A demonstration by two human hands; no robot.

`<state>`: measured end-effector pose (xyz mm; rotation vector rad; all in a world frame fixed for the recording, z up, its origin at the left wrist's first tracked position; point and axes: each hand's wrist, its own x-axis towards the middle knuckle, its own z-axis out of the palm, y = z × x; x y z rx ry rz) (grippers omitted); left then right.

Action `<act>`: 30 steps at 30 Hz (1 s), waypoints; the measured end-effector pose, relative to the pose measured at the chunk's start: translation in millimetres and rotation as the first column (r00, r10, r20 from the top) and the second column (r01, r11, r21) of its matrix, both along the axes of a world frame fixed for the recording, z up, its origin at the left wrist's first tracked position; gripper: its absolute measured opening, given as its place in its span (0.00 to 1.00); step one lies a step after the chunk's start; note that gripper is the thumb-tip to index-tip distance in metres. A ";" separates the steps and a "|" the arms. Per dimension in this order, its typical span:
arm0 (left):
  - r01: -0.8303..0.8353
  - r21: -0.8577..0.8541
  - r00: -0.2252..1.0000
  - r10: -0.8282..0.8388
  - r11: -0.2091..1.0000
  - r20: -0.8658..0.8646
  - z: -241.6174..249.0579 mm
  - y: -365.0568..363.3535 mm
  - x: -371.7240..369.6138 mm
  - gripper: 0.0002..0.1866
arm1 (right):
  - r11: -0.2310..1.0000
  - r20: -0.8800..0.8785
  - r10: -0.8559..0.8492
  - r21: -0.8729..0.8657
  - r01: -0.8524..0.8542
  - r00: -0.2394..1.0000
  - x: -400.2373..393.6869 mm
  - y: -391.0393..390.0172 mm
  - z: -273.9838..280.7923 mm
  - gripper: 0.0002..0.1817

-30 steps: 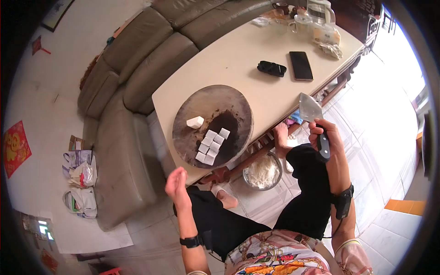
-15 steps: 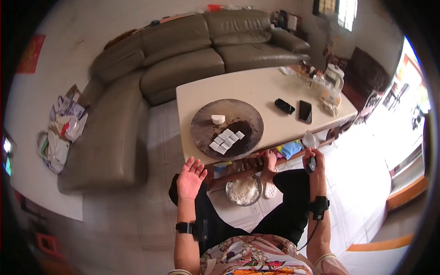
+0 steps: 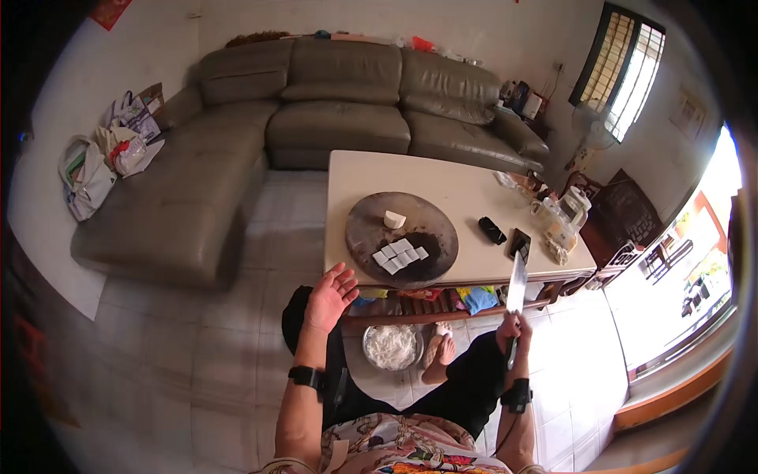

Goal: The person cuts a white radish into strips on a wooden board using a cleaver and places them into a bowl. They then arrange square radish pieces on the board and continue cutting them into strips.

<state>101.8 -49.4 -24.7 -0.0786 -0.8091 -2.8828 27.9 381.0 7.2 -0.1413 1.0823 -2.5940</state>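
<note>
Gripping a cleaver by its handle, the right hand holds the blade upright, edge-on to the camera, just off the near edge of the coffee table; the left hand hangs open, palm up and fingers spread, empty, also short of that near edge. On the table, toward its near side, lies a round wooden chopping board carrying a cluster of white cubes on a dark, damp-looking patch, with one larger uncut white block just beyond them. As a judgement, cutting well here calls for bringing the blade down squarely over the block while the free hand steadies it with fingertips curled back from the edge. On the floor below the table's near edge, between the person's legs, stands a metal bowl holding a heap of white shreds; what they are cannot be told. A phone and a small black object lie right of the board.
</note>
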 end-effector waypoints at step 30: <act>0.088 0.034 0.995 -0.089 0.996 0.042 -8.4 6.5 -33.8 0.24 | 0.996 0.083 -0.038 0.083 0.031 0.996 78.1 -6.4 -24.2 0.07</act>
